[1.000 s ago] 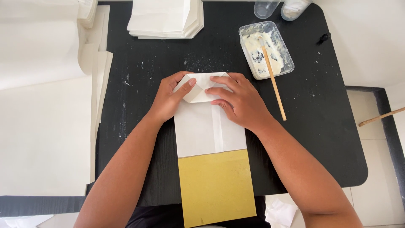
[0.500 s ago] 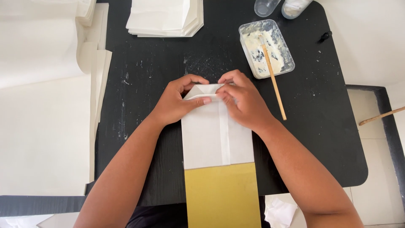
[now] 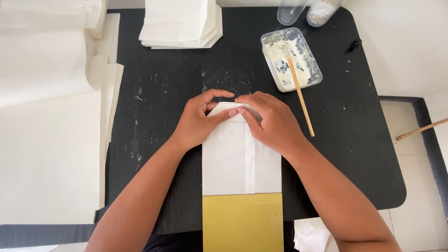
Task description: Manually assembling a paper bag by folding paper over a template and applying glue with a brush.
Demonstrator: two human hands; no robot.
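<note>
A flat white paper bag (image 3: 238,161) with a gold lower band (image 3: 242,221) lies lengthwise on the black table (image 3: 154,116) in front of me. My left hand (image 3: 198,119) and my right hand (image 3: 270,119) both press on the bag's far end, where its corners are folded in to a point. The fingertips of both hands meet over that folded tip and pinch the paper. Most of the fold is hidden under my hands.
A clear plastic tub of white paste (image 3: 291,58) with a wooden stick (image 3: 301,100) stands at the back right. Two clear cups (image 3: 291,11) sit behind it. A stack of white bags (image 3: 179,23) lies at the back, and large white paper sheets (image 3: 46,140) at the left.
The bag has slid a little nearer to me and to the right. My fingers have drawn together from flat pressing into a pinch over the folded tip.
</note>
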